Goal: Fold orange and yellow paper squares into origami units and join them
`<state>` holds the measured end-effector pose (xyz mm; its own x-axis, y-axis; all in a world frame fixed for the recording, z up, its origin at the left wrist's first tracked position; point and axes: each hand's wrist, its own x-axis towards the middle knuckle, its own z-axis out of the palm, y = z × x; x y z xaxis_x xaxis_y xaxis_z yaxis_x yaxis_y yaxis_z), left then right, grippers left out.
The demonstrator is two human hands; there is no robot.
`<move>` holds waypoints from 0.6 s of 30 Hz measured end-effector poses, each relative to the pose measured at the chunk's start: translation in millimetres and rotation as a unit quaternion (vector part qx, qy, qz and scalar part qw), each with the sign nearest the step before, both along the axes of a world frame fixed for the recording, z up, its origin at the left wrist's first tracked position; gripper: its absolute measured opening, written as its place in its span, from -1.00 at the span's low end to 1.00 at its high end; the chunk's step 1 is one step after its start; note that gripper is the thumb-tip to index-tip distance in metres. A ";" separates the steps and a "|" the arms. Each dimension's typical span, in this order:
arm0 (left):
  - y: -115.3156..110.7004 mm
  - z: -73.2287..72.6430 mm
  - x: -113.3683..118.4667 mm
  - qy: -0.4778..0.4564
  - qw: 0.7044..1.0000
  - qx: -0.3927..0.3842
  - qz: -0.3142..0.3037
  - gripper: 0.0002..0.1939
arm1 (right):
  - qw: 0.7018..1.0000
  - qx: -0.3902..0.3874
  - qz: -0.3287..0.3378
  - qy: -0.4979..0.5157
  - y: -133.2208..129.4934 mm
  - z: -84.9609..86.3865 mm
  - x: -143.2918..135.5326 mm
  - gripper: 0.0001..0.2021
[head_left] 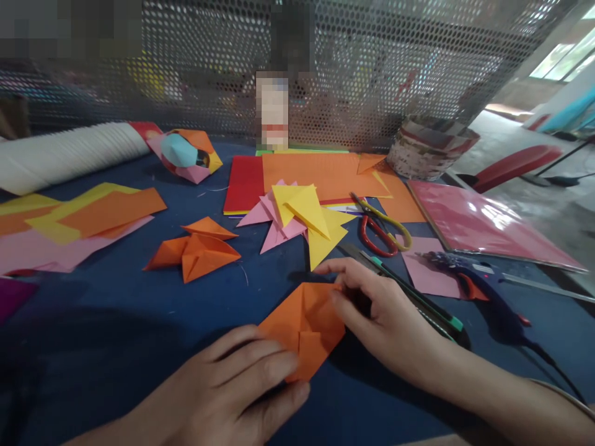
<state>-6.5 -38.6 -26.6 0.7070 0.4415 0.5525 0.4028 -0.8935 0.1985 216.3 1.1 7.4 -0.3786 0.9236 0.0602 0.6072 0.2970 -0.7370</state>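
Note:
A folded orange sheet of paper [320, 316] lies on the blue tabletop in front of me, with crease lines and a small flap near its middle. My left hand [242, 378] holds its lower left edge, fingers over the top and thumb by the bottom corner. At the upper right corner, my right hand [367, 297] pinches the sheet between thumb and fingers. Just beyond are loose folded orange pieces [199, 251] on the left and a pile of yellow and pink folded triangles [307, 217] in the middle.
Scissors [381, 226], a green-and-black cutter [418, 303] and a dark blue glue gun [483, 285] lie to the right. A pink packet [488, 226] and a woven pot [432, 145] sit behind them. Paper sheets [79, 217] and a white roll [74, 152] are left. A perforated metal screen [209, 74] stands behind.

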 end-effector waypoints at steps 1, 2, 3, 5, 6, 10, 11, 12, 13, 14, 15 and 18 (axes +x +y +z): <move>0.3 2.6 -0.9 0.013 1.000 -0.005 0.004 -0.68 | 1.000 -0.004 0.002 0.008 -0.8 1.6 0.7 -0.67; 0.6 5.0 -2.1 0.025 1.000 -0.010 0.008 -0.73 | 1.000 -0.010 0.009 0.013 -1.9 3.8 1.3 -0.70; 0.9 6.9 -3.4 0.032 0.999 -0.014 0.015 -0.77 | 1.000 -0.017 0.018 0.017 -3.3 6.4 2.0 -0.72; 2.0 9.0 -6.7 0.024 0.999 -0.023 0.033 -0.79 | 0.998 -0.021 0.043 0.030 -6.7 11.5 3.0 -0.71; 2.8 9.1 -8.6 0.017 0.999 -0.021 0.036 -0.79 | 0.998 -0.015 0.054 0.038 -8.5 13.3 3.3 -0.68; 6.1 7.0 -15.9 -0.017 0.999 0.015 0.046 -0.73 | 0.995 0.035 0.088 0.043 -12.2 10.4 3.8 -0.59; 6.3 6.5 -17.3 -0.021 0.998 0.019 0.049 -0.73 | 0.994 0.055 0.090 0.031 -11.9 7.6 3.9 -0.58; 6.1 6.1 -18.3 -0.023 0.998 0.017 0.055 -0.74 | 0.993 0.078 0.088 0.015 -11.2 4.6 4.1 -0.59; 5.6 5.8 -19.1 -0.024 0.998 0.016 0.057 -0.74 | 0.991 0.100 0.090 -0.001 -10.2 1.7 4.3 -0.60; 4.9 5.6 -19.6 -0.025 0.998 0.016 0.059 -0.75 | 0.988 0.123 0.097 -0.014 -9.0 -0.6 4.5 -0.63; 4.0 5.4 -20.0 -0.026 0.998 0.017 0.063 -0.75 | 0.983 0.144 0.107 -0.026 -7.9 -2.1 4.9 -0.67; 1.6 4.9 -21.1 -0.026 0.996 0.015 0.084 -0.75 | 0.969 0.210 0.120 -0.058 -6.4 -1.9 5.9 -0.81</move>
